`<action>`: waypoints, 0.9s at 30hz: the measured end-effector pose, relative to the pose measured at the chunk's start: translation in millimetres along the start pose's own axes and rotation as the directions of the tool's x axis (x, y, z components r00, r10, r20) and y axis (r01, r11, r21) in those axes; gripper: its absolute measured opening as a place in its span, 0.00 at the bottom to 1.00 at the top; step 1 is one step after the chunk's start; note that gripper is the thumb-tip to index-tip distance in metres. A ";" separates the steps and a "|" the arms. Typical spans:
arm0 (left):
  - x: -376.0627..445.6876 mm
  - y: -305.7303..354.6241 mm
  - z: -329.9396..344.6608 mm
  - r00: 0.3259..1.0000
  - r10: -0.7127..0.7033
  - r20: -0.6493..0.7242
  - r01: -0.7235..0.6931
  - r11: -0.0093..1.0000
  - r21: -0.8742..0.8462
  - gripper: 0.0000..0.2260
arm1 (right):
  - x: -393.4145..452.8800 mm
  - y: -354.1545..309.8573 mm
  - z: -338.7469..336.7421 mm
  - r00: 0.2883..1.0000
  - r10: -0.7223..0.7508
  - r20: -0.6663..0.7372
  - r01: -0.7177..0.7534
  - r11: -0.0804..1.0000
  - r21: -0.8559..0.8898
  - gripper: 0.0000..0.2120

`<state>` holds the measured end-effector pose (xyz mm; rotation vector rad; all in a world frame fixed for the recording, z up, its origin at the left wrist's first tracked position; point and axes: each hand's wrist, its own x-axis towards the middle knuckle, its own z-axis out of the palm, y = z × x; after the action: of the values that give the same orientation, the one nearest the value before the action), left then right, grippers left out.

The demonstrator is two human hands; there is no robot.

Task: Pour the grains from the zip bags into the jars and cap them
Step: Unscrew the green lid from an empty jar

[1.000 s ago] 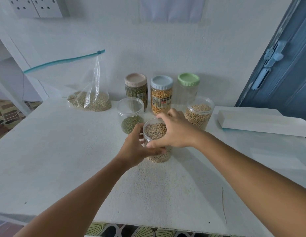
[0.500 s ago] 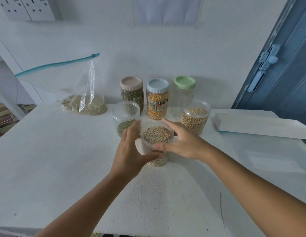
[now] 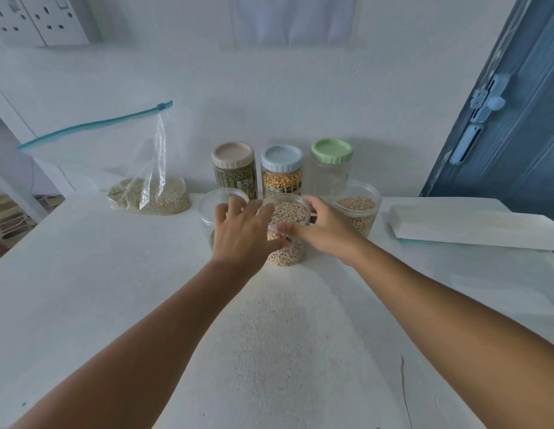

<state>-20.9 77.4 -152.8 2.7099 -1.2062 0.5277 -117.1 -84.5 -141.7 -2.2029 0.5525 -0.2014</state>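
Observation:
A clear jar of beige grains [image 3: 290,213] with a clear lid stands on the white table [image 3: 114,289], between two other clear jars. My left hand [image 3: 241,232] wraps its left side, thumb across the front. My right hand [image 3: 320,230] grips the lid rim from the right, thumb on the near edge. A zip bag [image 3: 150,196] holding pale grains leans against the wall at the back left, its teal zip strip [image 3: 93,125] raised.
A clear jar of green grains [image 3: 220,198] sits behind my left hand, and a jar of yellow-beige beans [image 3: 358,209] to the right. Pink-capped [image 3: 234,156], blue-capped [image 3: 282,159] and green-capped [image 3: 331,151] jars line the wall. A white box [image 3: 474,226] lies right, beside a blue door.
The jar has slid away from me into the gap between the two clear jars. My right hand came off the top of the lid to its right side.

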 end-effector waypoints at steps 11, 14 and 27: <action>14.8 0.4 -19.3 0.978 0.171 0.122 -0.166 0.985 -0.048 0.40 | -21.1 7.3 -25.8 0.903 -0.326 -0.280 0.226 0.914 -0.336 0.29; 20.0 3.9 -25.5 0.964 0.235 0.125 -0.231 0.972 -0.045 0.27 | -17.3 28.6 -47.0 0.861 -0.346 -0.374 0.152 0.875 -0.459 0.24; 27.6 12.6 -37.7 0.961 0.185 0.206 -0.209 0.972 0.103 0.22 | -16.9 61.7 -58.0 0.962 -0.017 -0.272 -0.037 0.980 -0.193 0.31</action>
<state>-23.0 59.4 -108.0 2.8152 -1.5558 0.3760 -170.7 -151.5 -151.4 -2.3800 0.7637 -0.4684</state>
